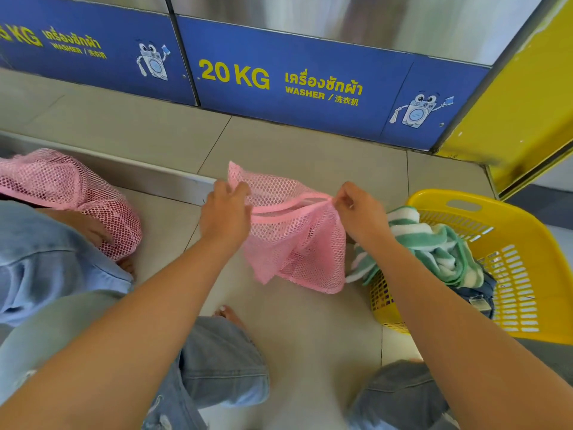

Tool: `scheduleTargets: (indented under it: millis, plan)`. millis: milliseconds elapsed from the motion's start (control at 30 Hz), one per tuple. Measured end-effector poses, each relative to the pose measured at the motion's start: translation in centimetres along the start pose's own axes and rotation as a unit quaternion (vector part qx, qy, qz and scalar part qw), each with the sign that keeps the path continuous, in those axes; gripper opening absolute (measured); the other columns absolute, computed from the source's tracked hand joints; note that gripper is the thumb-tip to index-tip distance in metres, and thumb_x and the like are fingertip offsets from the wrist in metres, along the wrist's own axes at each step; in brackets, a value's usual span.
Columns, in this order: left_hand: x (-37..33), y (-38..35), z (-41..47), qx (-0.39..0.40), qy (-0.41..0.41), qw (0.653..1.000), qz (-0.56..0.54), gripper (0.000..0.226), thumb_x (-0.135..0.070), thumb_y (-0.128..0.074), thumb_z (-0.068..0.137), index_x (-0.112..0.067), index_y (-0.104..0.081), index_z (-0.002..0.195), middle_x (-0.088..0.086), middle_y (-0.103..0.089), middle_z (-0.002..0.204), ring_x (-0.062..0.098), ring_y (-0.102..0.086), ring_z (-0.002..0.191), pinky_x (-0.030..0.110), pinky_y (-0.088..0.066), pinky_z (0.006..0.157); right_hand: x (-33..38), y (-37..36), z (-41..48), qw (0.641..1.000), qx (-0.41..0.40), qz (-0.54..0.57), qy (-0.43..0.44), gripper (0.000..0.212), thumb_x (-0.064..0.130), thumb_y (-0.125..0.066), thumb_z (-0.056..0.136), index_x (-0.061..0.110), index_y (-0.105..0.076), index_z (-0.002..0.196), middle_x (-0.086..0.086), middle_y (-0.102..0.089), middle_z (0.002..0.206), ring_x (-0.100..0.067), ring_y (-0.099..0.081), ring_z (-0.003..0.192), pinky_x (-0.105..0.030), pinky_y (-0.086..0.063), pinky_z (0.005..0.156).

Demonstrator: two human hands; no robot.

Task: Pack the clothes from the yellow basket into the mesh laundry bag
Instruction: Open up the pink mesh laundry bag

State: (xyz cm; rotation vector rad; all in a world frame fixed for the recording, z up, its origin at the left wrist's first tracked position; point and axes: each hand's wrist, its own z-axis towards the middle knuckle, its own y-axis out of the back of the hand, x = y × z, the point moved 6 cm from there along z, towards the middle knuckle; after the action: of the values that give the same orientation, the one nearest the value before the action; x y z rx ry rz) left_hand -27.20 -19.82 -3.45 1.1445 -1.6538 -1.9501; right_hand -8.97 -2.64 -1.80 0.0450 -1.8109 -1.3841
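Observation:
A pink mesh laundry bag (294, 240) hangs in the air in front of me, above the tiled floor. My left hand (224, 217) pinches its rim on the left, and my right hand (361, 214) pinches the rim on the right, stretching the pink-bound mouth between them. The bag looks limp, and I see nothing inside it. To the right stands the yellow basket (533, 262) with a green and white striped towel (434, 246) draped over its near rim and a denim garment (479, 297) under it.
A second pink mesh bag (74, 197) lies at the left on another person's lap in light denim. Blue washer panels (310, 85) line the back, with a yellow wall (527, 97) at the right. My knees in jeans are at the bottom.

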Motion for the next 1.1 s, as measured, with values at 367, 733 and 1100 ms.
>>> scheduleTargets:
  millis: [367, 733, 1100]
  plan:
    - [-7.6, -1.2, -1.1, -0.063, -0.17, 0.983, 0.025, 0.02, -0.024, -0.055, 0.098, -0.02, -0.072, 0.109, 0.001, -0.069, 0.122, 0.031, -0.045, 0.134, 0.051, -0.016, 0.117, 3.3, -0.4, -0.9, 0.982, -0.048, -0.113, 0.141, 0.009, 0.023, -0.048, 0.094, 0.02, -0.056, 0.091, 0.0, -0.057, 0.087, -0.025, -0.053, 0.082, -0.037, -0.038, 0.076]
    - [0.5, -1.6, -1.7, -0.037, -0.115, 0.982, 0.143, 0.019, -0.013, -0.069, 0.09, -0.016, -0.072, 0.108, 0.008, -0.073, 0.114, 0.035, -0.054, 0.127, 0.062, -0.018, 0.117, 0.5, 1.4, 0.0, 0.995, -0.063, -0.065, 0.046, 0.012, 0.019, -0.046, 0.095, 0.013, -0.055, 0.093, -0.009, -0.056, 0.095, -0.033, -0.055, 0.083, -0.043, -0.049, 0.078]
    - [-7.9, -1.5, -1.7, -0.078, -0.203, 0.975, -0.047, 0.026, -0.029, -0.061, 0.096, -0.009, -0.069, 0.111, 0.013, -0.071, 0.106, 0.037, -0.061, 0.101, 0.045, -0.042, 0.093, 3.9, -0.5, -1.0, 0.981, -0.044, -0.041, 0.184, 0.007, 0.023, -0.055, 0.094, 0.018, -0.059, 0.095, -0.002, -0.056, 0.097, -0.025, -0.057, 0.084, -0.044, -0.05, 0.077]
